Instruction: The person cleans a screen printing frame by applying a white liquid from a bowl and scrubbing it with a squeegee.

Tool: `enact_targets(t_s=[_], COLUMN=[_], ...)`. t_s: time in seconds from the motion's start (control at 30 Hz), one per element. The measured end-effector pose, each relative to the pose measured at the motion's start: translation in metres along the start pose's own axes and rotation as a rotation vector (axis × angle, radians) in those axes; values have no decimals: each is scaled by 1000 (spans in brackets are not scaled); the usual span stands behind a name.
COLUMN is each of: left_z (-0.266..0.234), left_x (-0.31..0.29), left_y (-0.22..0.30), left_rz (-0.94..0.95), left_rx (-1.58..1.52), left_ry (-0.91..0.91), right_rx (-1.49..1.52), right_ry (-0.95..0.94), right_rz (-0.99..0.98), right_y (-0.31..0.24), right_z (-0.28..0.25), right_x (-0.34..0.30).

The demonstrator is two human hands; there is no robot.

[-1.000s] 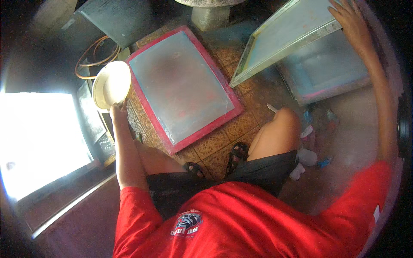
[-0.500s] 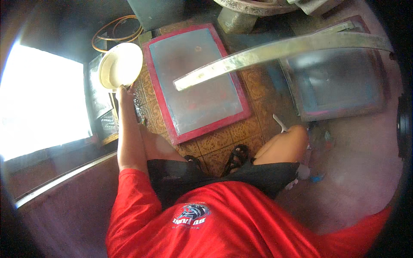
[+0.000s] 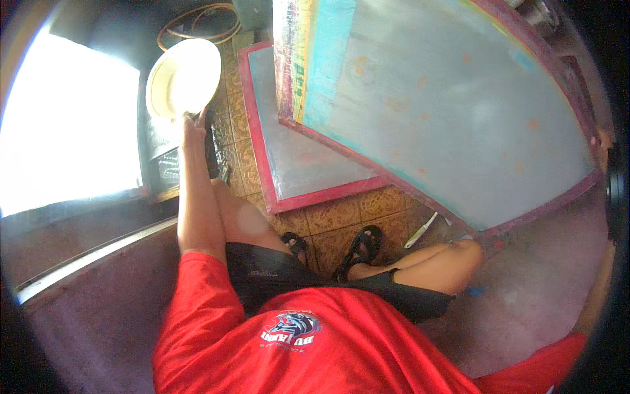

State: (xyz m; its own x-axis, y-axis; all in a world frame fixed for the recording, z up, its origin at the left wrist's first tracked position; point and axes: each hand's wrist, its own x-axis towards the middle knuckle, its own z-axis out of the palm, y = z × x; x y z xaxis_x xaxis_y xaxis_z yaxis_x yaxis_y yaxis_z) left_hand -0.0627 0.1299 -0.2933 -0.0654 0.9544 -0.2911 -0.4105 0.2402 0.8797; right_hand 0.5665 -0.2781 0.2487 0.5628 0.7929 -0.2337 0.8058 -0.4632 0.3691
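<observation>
A cream plastic basin (image 3: 184,79) is out at the upper left, tilted, with my left hand (image 3: 192,125) closed on its near rim. At the far right, my right hand (image 3: 602,148) grips the outer edge of a large framed mesh screen (image 3: 440,111); only part of that hand shows at the dark rim of the picture. The screen is raised and tilted, its grey face showing, with a turquoise strip and small orange marks. Behind and below it, a second framed screen with a pink-red border (image 3: 266,171) lies on the floor, partly covered from view.
Brown patterned tiles (image 3: 335,213) lie around my sandalled feet. A slim white-handled tool (image 3: 421,230) rests near my right knee. At the back left is an orange coiled hose (image 3: 197,23). A bright white panel (image 3: 72,125) stands at the left, beside a low ledge (image 3: 98,259).
The screen in my right hand has turned from edge-on to face-showing and now covers much of the upper right. The basin has risen slightly in the picture, still in my left hand.
</observation>
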Motion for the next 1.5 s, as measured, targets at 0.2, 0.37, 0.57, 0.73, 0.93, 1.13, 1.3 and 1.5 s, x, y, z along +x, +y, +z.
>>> enact_targets(t_s=[0.2,0.37,0.57,0.73,0.93,1.13,1.3,1.5], left_z=[8,11,11,3,2,-8,-8,-16], left_x=[-9,-18,-26,-33,-37,-38,-40,-44], left_y=[27,39,50,54,55,54,53,52], left_rz=[68,109,122,99,77,70,59,50], left_rx=[18,42,68,79,80,78,74,87], left_ry=[-13,-5,1,-6,-14,0,10,22], right_rx=[9,221,635,1017,1382,1395,1671,1743], right_ry=[79,16,-339,-384,-606,-551,-707,-763], right_rz=[-28,-53,108,176,175,264,375,515], right_y=[29,12,-79,-149,-230,-322,-352,-362], right_z=[113,185,234,345,440,446,472,492], right_x=[32,50,39,27,18,14,26,43])
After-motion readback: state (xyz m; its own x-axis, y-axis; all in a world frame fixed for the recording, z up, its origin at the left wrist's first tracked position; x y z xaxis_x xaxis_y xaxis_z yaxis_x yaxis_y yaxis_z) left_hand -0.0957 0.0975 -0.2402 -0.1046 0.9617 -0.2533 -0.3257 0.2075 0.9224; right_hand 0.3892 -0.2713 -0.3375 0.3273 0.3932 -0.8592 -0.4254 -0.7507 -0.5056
